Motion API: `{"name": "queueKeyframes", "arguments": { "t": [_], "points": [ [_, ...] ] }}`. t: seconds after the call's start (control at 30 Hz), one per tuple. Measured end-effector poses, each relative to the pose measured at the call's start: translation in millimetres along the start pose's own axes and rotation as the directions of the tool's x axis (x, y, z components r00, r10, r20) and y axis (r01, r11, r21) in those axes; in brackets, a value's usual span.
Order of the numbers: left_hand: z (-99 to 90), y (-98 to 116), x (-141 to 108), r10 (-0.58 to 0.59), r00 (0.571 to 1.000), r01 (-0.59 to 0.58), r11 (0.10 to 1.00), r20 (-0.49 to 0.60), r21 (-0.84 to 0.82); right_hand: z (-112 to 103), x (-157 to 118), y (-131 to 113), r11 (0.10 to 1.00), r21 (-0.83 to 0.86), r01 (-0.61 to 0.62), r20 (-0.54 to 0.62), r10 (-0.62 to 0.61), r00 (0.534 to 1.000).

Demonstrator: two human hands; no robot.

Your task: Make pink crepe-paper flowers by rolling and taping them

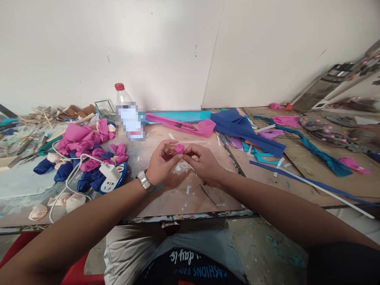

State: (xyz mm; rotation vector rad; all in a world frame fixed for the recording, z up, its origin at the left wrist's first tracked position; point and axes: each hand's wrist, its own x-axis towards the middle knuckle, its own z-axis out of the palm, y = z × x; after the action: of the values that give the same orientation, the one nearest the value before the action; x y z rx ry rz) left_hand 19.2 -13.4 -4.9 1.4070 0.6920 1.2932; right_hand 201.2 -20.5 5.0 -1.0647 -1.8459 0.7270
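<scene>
A small pink crepe-paper flower (179, 149), rolled tight like a rosebud, is pinched between my two hands above the table's middle. My left hand (163, 160) grips it from the left with thumb and fingers closed. From the other side my right hand (202, 160) pinches its lower right, the two thumbs meeting beneath it. Just beyond the hands lies a folded pink crepe-paper strip (184, 126) with scissors-like handles or a dark loop on it, too small to make out. The flower's underside is hidden by my fingers.
Pink, navy and cream paper flowers (80, 138) are heaped at left beside a power strip (114, 178) with a white cable. A red-capped bottle (123, 95) stands behind a phone (130, 122). Blue crepe paper (237, 128) and a white stick (326, 192) lie right. Another person's hand (369, 134) shows far right.
</scene>
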Motion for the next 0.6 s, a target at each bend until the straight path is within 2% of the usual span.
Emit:
{"name": "queueKeyframes", "arguments": {
  "t": [0.2, 0.3, 0.47, 0.6],
  "points": [
    [-1.8, -2.9, 0.9, -0.004, 1.000, 0.005, 0.999, -0.004, 0.034, 2.0, -1.9, 3.3, 0.980, 0.178, -0.090, 0.015, 0.089, 0.996],
    [-4.9, -5.0, 0.2, 0.014, 0.999, -0.021, 0.989, 0.051, 0.147, -0.6, -1.4, 4.1, 0.956, 0.278, -0.097, -0.006, 0.103, 0.995],
    [-6.4, -6.7, -4.7, 0.003, 0.987, -0.061, 0.935, 0.164, 0.349, -4.3, 2.5, 4.6, 0.955, 0.264, -0.132, 0.144, 0.096, 0.985],
    [-6.3, -9.7, -4.3, 0.023, 0.988, -0.072, 0.940, 0.150, 0.332, -3.9, 5.0, 4.7, 0.905, 0.382, -0.185, 0.147, 0.139, 0.979]
  ]
}}
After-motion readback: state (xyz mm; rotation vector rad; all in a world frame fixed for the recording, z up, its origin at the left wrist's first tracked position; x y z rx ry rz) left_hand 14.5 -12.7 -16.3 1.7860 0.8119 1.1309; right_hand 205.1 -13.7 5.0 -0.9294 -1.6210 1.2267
